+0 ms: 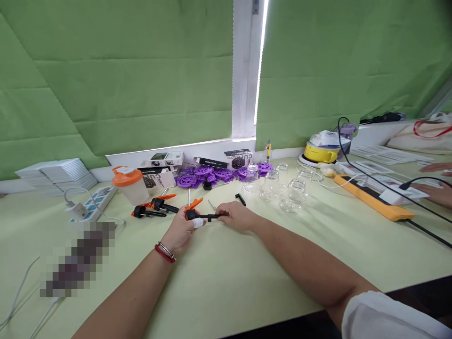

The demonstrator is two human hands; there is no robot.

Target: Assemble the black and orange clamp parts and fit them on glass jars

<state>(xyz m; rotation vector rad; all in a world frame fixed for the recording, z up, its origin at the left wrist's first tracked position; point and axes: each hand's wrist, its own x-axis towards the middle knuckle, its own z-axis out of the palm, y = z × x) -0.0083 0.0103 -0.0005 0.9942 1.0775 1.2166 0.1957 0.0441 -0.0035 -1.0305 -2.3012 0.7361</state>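
My left hand (181, 230) is closed around the thick black end of a black clamp-like part with an orange lever (194, 204). A white wrap covers one of its fingers. My right hand (236, 216) pinches the far end of the part's thin black rod. The rod lies level between both hands, with a short stub pointing down from its middle. Left of my left hand lie similar black-and-orange parts (155, 206) on the table. Just beyond my right hand is a small loose black piece (240, 199). The fingertips of my right hand are partly hidden.
Purple wheel-shaped parts (205, 174), printed boxes (160, 179) and a shaker bottle with an orange lid (130, 183) stand behind. Several clear glass jars (295, 194) are at centre right. An orange-and-black power strip (374, 197) lies further right, near another person's hand (439, 192).
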